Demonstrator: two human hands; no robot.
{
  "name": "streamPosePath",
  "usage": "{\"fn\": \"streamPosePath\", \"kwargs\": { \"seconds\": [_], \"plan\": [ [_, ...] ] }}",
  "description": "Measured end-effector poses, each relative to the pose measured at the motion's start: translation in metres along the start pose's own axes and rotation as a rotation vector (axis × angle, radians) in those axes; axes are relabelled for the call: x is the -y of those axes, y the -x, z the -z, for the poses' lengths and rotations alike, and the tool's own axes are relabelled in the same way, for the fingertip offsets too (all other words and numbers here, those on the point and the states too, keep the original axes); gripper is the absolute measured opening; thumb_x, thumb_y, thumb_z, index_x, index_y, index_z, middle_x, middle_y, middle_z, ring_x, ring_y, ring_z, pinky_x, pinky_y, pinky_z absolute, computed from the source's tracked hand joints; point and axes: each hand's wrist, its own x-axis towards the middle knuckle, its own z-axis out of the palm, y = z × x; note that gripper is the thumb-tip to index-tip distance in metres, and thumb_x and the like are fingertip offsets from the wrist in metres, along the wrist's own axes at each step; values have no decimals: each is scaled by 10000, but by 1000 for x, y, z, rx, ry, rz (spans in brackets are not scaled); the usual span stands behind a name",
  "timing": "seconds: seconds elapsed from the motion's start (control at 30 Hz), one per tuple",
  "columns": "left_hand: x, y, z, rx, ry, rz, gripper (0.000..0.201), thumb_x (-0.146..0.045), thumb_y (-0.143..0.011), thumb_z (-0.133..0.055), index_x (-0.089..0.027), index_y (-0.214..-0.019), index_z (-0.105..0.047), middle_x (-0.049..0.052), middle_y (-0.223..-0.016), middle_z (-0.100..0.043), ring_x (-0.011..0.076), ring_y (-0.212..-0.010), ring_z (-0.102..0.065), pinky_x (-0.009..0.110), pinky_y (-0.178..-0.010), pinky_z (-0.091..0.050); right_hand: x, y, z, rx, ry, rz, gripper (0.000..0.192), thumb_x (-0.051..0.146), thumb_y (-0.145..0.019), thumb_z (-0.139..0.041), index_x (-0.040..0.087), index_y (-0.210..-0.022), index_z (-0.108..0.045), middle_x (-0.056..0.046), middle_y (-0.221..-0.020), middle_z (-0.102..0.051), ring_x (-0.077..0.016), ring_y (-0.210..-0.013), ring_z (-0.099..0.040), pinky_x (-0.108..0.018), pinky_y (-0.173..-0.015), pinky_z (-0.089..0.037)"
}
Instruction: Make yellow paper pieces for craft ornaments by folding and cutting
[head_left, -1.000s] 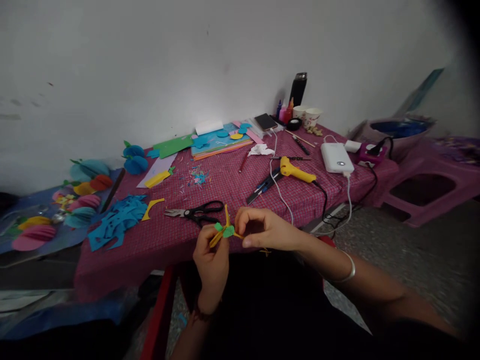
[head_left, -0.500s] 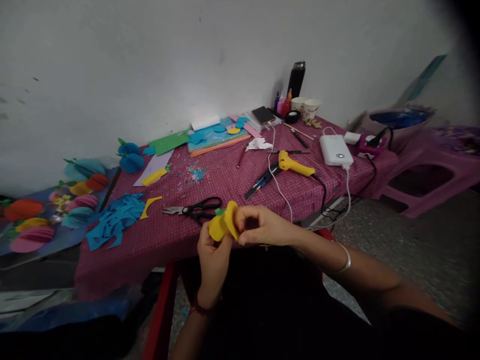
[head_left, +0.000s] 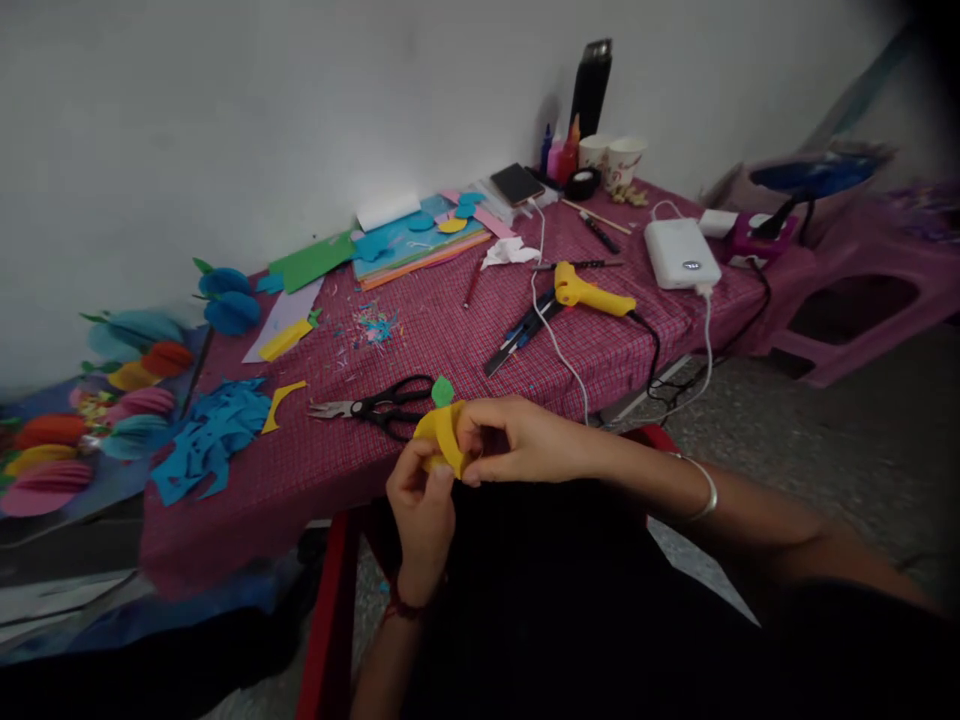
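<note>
Two hands, left (head_left: 422, 498) and right (head_left: 517, 440), pinching one yellow paper fruit (head_left: 441, 432); one scissors (head_left: 379, 405) beside.

Both arms are bare, with no sleeves. The right hand (head_left: 525, 440) has a thin silver bangle (head_left: 701, 490) round its wrist at 3 o'clock. The left hand (head_left: 420, 505) wears a dark red thread band (head_left: 401, 607) at its wrist, toward 6 o'clock.
</note>
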Motion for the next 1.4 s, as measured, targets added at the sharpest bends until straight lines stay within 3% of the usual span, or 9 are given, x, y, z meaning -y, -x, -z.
{"fn": "streamPosePath", "kwargs": {
  "seconds": [0.13,0.33,0.57,0.67,0.83,1.1,1.3,1.4],
  "plan": [
    [2,0,-1,36,61,40,196,-386,-757,-689,-205,-821,-645,-10,-746,-575,143,-691,-518,233,-627,-424,-2,0,2,15,129,30,201,232,-793,-700,187,-775,-505,36,-773,-532,-105,-699,-489,-236,-635,-368],
    [4,-1,-1,41,148,58,228,-415,-725,-710,-214,-823,-660,-5,-749,-606,155,-701,-547,254,-657,-450,1,1,1,40,190,1,299,253,-747,-761,197,-794,-471,41,-785,-527,-107,-695,-492,-234,-623,-361],
    [2,0,1,77,84,81,205,-348,-711,-745,-213,-807,-624,-17,-725,-615,125,-629,-543,229,-619,-450,5,1,1,58,193,-1,233,247,-800,-699,193,-805,-473,36,-774,-522,-101,-670,-479,-231,-606,-357],
    [2,1,0,117,87,73,174,-285,-729,-736,-217,-802,-594,-31,-740,-619,113,-622,-551,210,-591,-451,7,1,2,75,174,21,207,241,-822,-680,189,-806,-480,34,-772,-526,-97,-671,-482,-222,-608,-367],
    [7,1,1,125,68,22,176,-350,-778,-681,-199,-843,-619,-14,-745,-604,125,-645,-540,207,-558,-449,8,3,4,92,132,10,179,163,-820,-659,186,-811,-481,36,-754,-566,-96,-673,-518,-214,-619,-389],
    [-6,-6,-12,102,131,117,232,-369,-902,-549,-186,-776,-615,-17,-681,-564,92,-566,-508,190,-526,-448,3,2,5,143,67,16,95,229,-917,-537,194,-856,-472,14,-742,-652,-118,-702,-596,-240,-668,-421],
    [-17,-5,-18,126,167,104,287,-406,-934,-482,-194,-834,-647,-10,-710,-611,95,-552,-547,189,-496,-455,21,7,0,37,317,51,103,80,-843,-476,178,-820,-497,24,-702,-588,-98,-611,-517,-221,-588,-357],
    [-18,-5,-16,115,59,13,212,-402,-857,-599,-194,-826,-620,-24,-702,-609,109,-568,-566,200,-504,-463,22,10,-3,-62,412,73,105,90,-810,-489,188,-774,-471,54,-644,-492,-82,-548,-442,-214,-534,-298]
  ]
}}
